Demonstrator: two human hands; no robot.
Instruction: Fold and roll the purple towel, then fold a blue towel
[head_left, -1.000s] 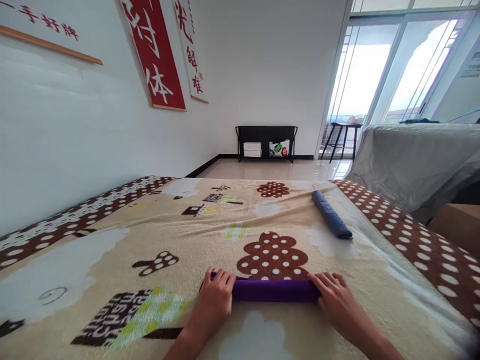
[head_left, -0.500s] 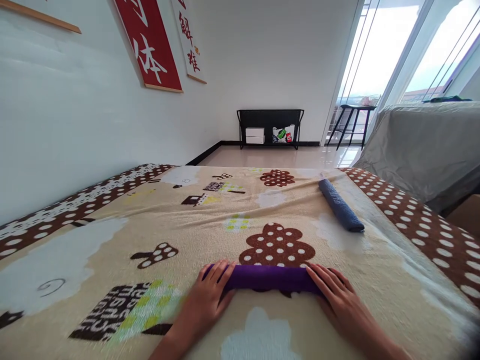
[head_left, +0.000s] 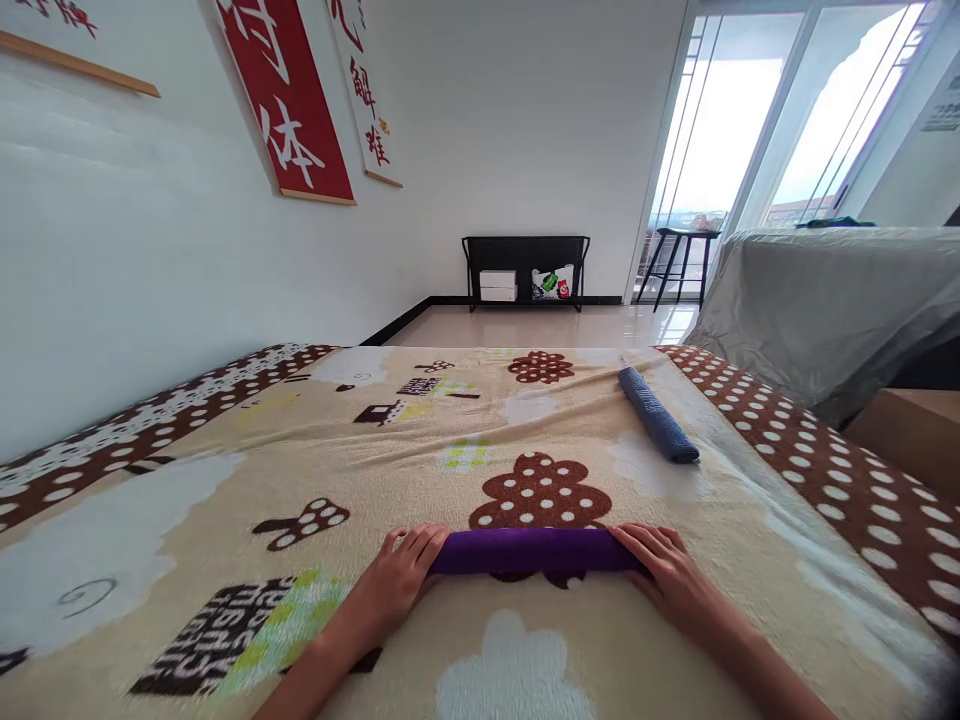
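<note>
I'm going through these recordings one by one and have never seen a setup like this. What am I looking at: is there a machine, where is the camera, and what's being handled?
There is no machine here, just a person's two bare hands. One camera, worn on the head, looks forward and down over them. The surface is a patterned blanket. Near the person lies a rolled purple cloth, with the left hand over one end and the right hand over the other; whether they grip it or only press on it is hard to tell. Farther off, to the right, a rolled blue cloth lies untouched. Against the far wall stands a black rack.
</note>
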